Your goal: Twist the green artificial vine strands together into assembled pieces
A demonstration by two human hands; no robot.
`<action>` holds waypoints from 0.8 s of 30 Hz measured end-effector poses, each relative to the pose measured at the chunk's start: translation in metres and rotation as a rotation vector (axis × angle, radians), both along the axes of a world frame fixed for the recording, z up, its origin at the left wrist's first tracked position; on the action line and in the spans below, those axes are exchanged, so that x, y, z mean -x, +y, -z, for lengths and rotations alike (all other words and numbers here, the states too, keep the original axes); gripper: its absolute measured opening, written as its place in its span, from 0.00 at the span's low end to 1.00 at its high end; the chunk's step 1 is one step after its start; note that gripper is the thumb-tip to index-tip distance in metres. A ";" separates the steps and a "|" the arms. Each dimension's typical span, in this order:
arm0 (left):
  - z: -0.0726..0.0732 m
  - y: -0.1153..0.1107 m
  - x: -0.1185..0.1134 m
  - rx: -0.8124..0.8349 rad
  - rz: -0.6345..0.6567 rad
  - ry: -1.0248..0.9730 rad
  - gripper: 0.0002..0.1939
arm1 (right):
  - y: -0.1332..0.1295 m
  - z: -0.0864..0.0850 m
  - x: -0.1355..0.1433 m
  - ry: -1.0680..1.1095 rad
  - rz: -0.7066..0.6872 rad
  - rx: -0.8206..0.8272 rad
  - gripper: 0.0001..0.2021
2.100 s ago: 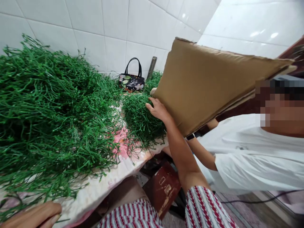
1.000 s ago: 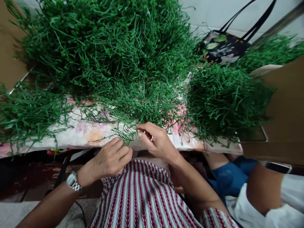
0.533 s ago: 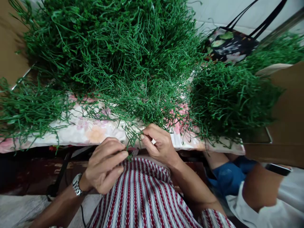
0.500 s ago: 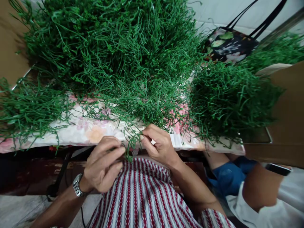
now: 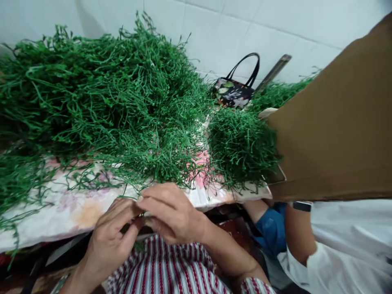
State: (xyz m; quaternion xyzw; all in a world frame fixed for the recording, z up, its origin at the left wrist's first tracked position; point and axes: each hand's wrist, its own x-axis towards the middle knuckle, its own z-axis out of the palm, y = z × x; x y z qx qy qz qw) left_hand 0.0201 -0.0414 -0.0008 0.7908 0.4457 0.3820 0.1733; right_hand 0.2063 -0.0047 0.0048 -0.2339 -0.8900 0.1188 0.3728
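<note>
My left hand (image 5: 113,232) and my right hand (image 5: 174,212) meet at the near edge of the table, fingertips touching. Both are closed in a pinch around a thin green plastic stem (image 5: 128,198), part of which shows above the left fingers. My fingers hide most of this piece, and a bit of green shows below them. Just beyond lies a large tangled heap of green artificial stems (image 5: 116,98), with loose strands trailing toward my hands. A smaller, denser pile of the same stems (image 5: 243,145) lies to the right.
A floral tablecloth (image 5: 88,214) covers the table. At the right stands a tall cardboard box (image 5: 333,122). A black floral handbag (image 5: 232,94) rests at the back by the white wall (image 5: 290,24). Another person in a white top (image 5: 346,237) is seated at the right.
My hands have come together, and the green sprig that hung between them is now mostly covered by fingers. The view has tilted up and turned right, showing more wall and cardboard box.
</note>
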 end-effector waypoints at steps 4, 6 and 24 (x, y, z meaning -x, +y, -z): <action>-0.001 0.000 0.000 0.027 0.053 -0.064 0.07 | 0.004 0.003 0.004 -0.146 -0.059 -0.017 0.19; 0.001 0.000 0.000 0.038 0.054 -0.104 0.06 | 0.003 0.007 0.006 -0.181 -0.025 -0.029 0.21; 0.011 0.002 0.009 0.492 0.028 -0.300 0.06 | -0.001 0.001 0.006 -0.325 0.112 -0.213 0.12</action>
